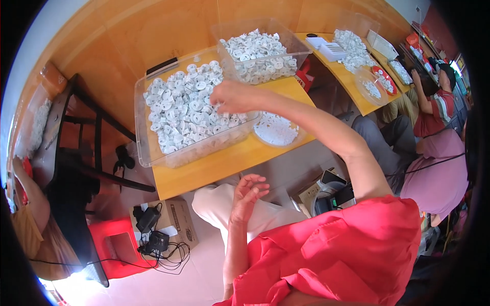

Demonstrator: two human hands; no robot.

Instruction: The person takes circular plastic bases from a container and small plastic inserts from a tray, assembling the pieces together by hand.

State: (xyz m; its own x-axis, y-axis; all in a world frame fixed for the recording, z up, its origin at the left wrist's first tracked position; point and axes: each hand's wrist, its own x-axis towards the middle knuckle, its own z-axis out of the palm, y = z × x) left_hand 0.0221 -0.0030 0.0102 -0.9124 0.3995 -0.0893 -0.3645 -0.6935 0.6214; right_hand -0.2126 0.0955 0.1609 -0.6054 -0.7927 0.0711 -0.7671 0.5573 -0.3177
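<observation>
My right hand [232, 97] reaches across to the right side of a clear plastic bin [204, 138] heaped with small white round plastic parts [181, 109]. Its fingers are bent downward over the parts; whatever may be in them is hidden. Below the table's front edge, my left hand [249, 193] is raised above my lap. Its fingers are loosely curved and apart, with nothing visible in them. Just right of the bin, a shallow round clear dish [278, 128] holds small white pieces.
A second clear bin [265, 66] of white parts stands behind on the yellow table [184, 181]. A cardboard box [178, 219] with black adapters and cables sits by a red stool [104, 239]. Other people sit at a table [365, 102] on the right; a dark chair [97, 132] stands left.
</observation>
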